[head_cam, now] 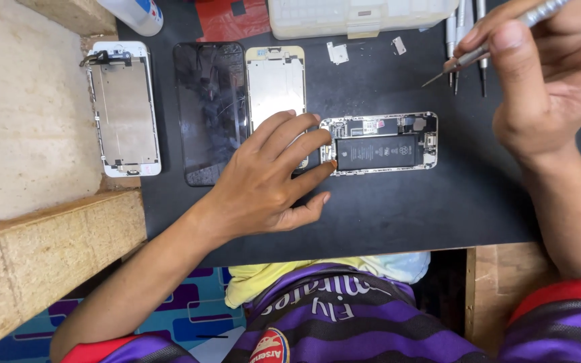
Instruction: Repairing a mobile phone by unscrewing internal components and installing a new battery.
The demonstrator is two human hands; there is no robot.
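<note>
Left hand (270, 175) fingers spread, pinning opened phone (379, 144) flat on dark counter (405, 208). Right hand (539, 81) pinched round thin screwdriver (485, 47), raised above the phone. Best bet probably: keep phone pressed flat, bring tip down straight, no slipping onto battery (376, 152).

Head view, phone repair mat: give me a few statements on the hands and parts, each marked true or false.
1. The left hand rests its fingers on the opened phone. True.
2. The right hand is empty. False: it holds a thin metal tool.
3. The tool's tip touches the phone's battery. False: it is raised, apart from it.
4. A dark screen panel lies left of the opened phone. True.
5. The mat is white. False: it is black.
</note>
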